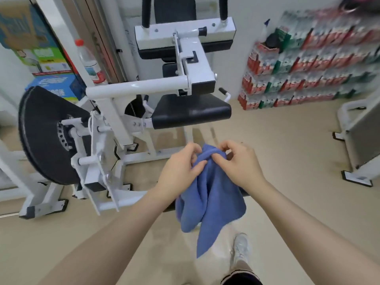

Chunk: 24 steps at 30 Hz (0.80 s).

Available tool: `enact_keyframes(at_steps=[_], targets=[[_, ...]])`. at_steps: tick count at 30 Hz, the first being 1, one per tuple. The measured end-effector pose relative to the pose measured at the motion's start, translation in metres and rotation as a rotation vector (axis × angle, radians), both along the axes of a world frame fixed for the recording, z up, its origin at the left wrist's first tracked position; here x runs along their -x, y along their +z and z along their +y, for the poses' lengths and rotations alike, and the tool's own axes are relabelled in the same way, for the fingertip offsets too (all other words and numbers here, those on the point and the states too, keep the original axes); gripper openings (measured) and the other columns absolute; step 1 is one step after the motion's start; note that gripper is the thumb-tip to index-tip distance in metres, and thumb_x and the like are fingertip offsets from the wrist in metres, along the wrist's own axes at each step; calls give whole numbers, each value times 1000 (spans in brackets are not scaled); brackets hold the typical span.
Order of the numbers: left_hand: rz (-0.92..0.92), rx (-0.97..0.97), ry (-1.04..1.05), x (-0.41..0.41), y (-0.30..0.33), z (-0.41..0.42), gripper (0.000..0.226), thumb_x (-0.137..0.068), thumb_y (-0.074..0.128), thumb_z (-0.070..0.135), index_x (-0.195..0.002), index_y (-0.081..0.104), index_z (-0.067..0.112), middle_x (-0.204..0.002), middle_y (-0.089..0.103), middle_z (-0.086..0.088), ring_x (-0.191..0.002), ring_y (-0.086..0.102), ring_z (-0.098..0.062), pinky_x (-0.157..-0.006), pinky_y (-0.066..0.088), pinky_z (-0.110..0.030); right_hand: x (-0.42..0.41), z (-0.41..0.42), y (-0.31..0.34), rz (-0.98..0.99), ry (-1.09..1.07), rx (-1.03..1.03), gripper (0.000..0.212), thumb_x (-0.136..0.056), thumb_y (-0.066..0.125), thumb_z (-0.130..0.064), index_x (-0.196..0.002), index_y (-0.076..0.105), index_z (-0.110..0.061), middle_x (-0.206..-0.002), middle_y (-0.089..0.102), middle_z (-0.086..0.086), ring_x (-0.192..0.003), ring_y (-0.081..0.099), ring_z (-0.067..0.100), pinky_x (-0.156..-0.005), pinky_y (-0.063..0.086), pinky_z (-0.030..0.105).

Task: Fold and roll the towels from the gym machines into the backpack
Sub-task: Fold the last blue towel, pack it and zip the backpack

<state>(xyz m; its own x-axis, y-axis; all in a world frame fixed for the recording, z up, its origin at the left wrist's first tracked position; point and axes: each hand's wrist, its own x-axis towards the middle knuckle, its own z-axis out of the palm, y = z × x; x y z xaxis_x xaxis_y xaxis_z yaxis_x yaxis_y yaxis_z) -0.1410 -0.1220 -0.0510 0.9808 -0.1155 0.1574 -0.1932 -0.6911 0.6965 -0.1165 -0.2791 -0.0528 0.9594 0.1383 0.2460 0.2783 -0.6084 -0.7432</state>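
1. While I look down, the white gym machine (144,89) with its black seat (191,110) stands ahead on the beige floor (287,151).
2. Stacked drink packs (308,64), blurred, line the right wall.
3. The blue towel (213,198) hangs between my hands above the floor.
4. My left hand (181,167) and right hand (240,161) pinch its bunched top edge, fingers curled.

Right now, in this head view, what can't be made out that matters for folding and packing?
- Backpack: not in view.
- Blue towel: bunched and hanging, edges and corners hidden in its own folds.
- Left hand: its fingers lie behind the towel.
- Stacked packs by the wall: labels motion-blurred.
- Other towels: none visible on the gym machine.
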Motion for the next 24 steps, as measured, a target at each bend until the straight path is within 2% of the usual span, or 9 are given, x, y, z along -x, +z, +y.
enact_keyframes(at_steps=[3,5,8,10,14,16,18,21,24], targets=[[-40,-69,-71,-11,3,-42,17,-84,57,17,-74,45,24,-68,47,11,-67,44,-2,-61,36,-14,2,-42,-8,42,-42,20,11,-83,58,-26,-78,57,-16,-79,62,-2,-72,57,19,-67,49,39],[-41,-69,-128,-24,7,-73,18,-84,56,15,-72,45,21,-71,46,9,-71,43,-3,-63,36,-15,-2,-75,-11,60,-13,58,11,-85,55,-28,-83,56,-17,-85,60,-4,-79,54,16,-72,48,38],[-29,-74,-268,-49,14,-127,14,-85,55,12,-77,45,16,-72,45,11,-72,45,-10,-66,38,-23,-10,-134,-10,89,26,62,17,-88,55,-27,-104,57,-22,-102,53,-15,-97,48,5,-80,39,18],[-34,-70,-351,-69,17,-168,14,-85,56,13,-78,46,18,-70,46,13,-68,44,-4,-63,36,-19,-18,-178,-8,119,24,48,29,-88,57,-24,-116,54,-21,-109,50,-18,-104,44,0,-81,32,11],[-13,-118,-540,-107,17,-259,2,-86,59,14,-86,58,13,-72,46,16,-67,44,4,-63,33,-6,-39,-268,-5,191,91,-51,30,-89,54,-12,-98,52,-40,-100,57,-28,-96,52,-9,-86,38,8],[14,-181,-621,-122,17,-303,8,-85,61,15,-91,61,9,-77,50,10,-69,44,-1,-64,33,-6,-47,-310,-6,258,108,-86,33,-89,53,-9,-92,53,-42,-97,61,-24,-93,55,-11,-83,41,7],[24,-201,-654,-135,20,-339,13,-85,62,18,-94,62,8,-86,56,3,-75,46,-7,-67,33,-8,-57,-347,-8,307,104,-89,25,-88,55,-10,-89,58,-35,-92,65,-17,-90,59,-1,-80,46,16],[16,-156,-664,-153,28,-382,11,-85,63,17,-91,62,8,-86,56,4,-78,47,-10,-69,34,-8,-73,-394,-13,317,55,-28,9,-86,57,-17,-79,59,-22,-79,65,-10,-82,60,29,-78,46,42],[42,-58,-617,-174,32,-409,4,-86,61,16,-85,59,13,-81,56,7,-75,49,-7,-69,35,-8,-90,-432,-16,340,3,-83,10,-82,59,-22,-73,57,-27,-75,65,-3,-75,58,33,-73,48,47]])
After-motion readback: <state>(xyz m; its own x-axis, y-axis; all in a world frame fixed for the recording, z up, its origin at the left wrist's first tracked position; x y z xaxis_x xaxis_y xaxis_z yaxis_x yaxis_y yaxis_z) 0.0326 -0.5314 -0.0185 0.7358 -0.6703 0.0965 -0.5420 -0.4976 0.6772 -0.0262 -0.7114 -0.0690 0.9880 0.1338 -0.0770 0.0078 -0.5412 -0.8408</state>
